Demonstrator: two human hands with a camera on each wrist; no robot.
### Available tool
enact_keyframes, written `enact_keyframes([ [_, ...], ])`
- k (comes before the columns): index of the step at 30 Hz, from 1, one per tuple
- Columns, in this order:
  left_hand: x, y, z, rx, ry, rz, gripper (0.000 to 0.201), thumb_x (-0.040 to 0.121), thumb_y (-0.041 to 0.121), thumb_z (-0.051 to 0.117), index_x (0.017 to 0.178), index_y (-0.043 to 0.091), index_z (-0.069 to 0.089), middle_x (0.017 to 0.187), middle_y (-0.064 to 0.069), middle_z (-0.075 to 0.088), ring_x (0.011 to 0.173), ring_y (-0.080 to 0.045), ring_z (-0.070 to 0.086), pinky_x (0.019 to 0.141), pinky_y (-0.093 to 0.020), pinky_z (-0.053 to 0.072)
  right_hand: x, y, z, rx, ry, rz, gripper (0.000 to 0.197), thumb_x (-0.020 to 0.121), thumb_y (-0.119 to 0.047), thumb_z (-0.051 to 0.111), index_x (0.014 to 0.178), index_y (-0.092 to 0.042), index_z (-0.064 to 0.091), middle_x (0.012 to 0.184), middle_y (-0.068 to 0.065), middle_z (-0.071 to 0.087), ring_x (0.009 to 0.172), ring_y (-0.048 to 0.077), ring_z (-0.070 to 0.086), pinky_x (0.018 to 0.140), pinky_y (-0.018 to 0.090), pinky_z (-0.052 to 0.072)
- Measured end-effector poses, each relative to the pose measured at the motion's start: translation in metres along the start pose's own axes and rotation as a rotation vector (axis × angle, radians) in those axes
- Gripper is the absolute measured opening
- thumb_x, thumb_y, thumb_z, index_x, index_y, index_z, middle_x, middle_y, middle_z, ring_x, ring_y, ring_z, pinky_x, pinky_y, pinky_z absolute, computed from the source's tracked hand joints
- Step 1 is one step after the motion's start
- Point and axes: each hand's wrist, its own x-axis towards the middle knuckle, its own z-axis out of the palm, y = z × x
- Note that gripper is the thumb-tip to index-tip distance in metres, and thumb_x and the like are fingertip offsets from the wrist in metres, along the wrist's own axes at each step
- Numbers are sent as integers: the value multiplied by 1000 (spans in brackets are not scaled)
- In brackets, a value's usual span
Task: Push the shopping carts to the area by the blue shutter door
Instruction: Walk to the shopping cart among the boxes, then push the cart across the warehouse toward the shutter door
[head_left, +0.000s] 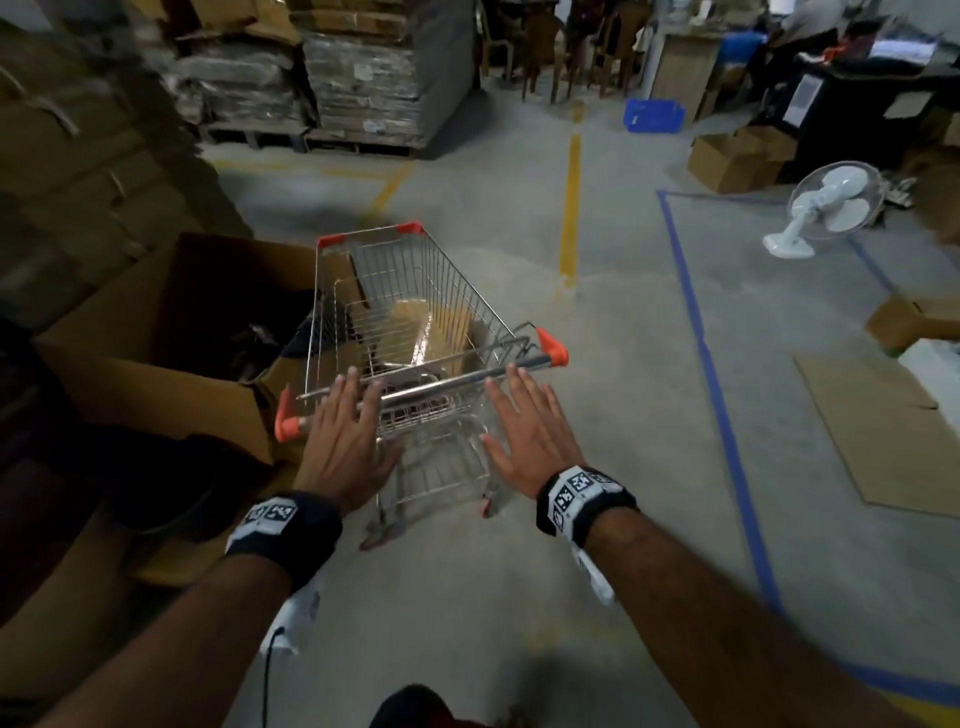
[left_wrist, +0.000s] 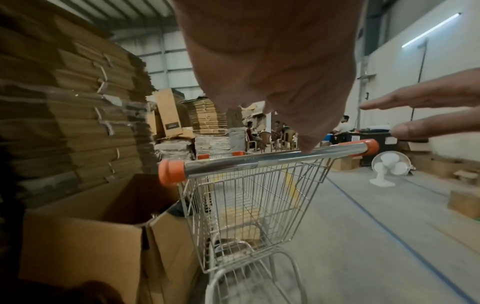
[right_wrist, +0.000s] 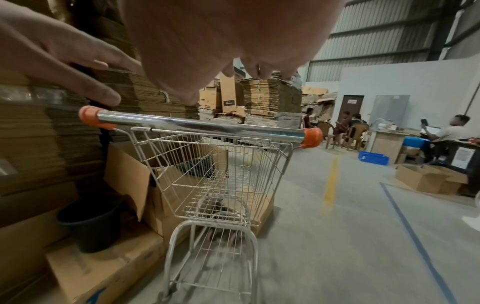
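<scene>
Both hands are flat, fingers straight and spread, palms down, gripping nothing. The left hand (head_left: 347, 435) hovers at the left part of the chrome handle bar (head_left: 441, 385), its fingertips (head_left: 353, 375) reaching over the bar; whether they touch it cannot be told from above, though in the left wrist view the thumb tip seems to meet the bar. The right hand (head_left: 530, 428) hangs beside it, near the right part of the bar, fingertips level with the metal, contact unclear.

The bar belongs to a small wire shopping cart (head_left: 410, 322) with orange end caps, standing on a grey concrete floor (head_left: 623, 389) and angled away toward the upper left. Flat brown cardboard pieces lie in its basket.

Just left of the cart, touching or nearly so, stands a large open cardboard box (head_left: 156, 364). A black bucket (right_wrist: 91, 222) sits beside that box. Behind rise tall stacks of flattened cartons (left_wrist: 64, 113).

A yellow floor line (head_left: 571, 208) runs ahead of the cart, and blue tape (head_left: 701, 338) marks the floor to the right. Farther right stands a white fan (head_left: 826, 208); beyond, a blue crate (head_left: 652, 115) and people seated on chairs (right_wrist: 345, 127).
</scene>
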Motion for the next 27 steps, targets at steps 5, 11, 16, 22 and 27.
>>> enact_keyframes([
  [5, 69, -26, 29, 60, -214, -77, 102, 86, 66, 58, 158, 17, 5, 165, -20, -4, 152, -37, 1, 123, -50, 9, 79, 24, 30, 17, -126, -57, 88, 92, -50, 58, 159, -19, 10, 166, 16, 9, 153, 31, 7, 123, 50, 12],
  [11, 123, -53, 45, -20, -406, -173, 101, 82, 44, 71, 159, 24, 8, 165, -13, 15, 150, -31, 18, 123, -47, 16, 150, 48, 67, 27, -324, -24, 96, 84, -47, 69, 158, -24, 12, 166, 13, 14, 152, 30, 13, 122, 52, 16],
  [16, 137, -66, 50, -53, -362, -95, 103, 73, 47, 69, 158, 24, 16, 160, -7, 30, 142, -25, 33, 118, -39, 25, 194, 52, 80, -110, -473, -97, 108, 73, -31, 81, 158, -28, 14, 166, 5, 15, 151, 28, 17, 123, 49, 16],
  [22, 159, -73, 59, -65, -372, -70, 105, 74, 56, 63, 158, 23, 11, 162, -11, 26, 145, -28, 29, 121, -41, 23, 214, 65, 82, -116, -474, -155, 109, 73, -33, 80, 158, -31, 11, 166, 3, 17, 151, 25, 17, 123, 49, 11],
  [27, 175, -66, 65, -71, -378, -90, 107, 72, 61, 63, 158, 24, 12, 161, -10, 28, 146, -27, 29, 122, -40, 20, 224, 82, 77, -85, -495, -165, 107, 74, -26, 76, 159, -29, 11, 166, 5, 15, 151, 25, 15, 123, 48, 13],
])
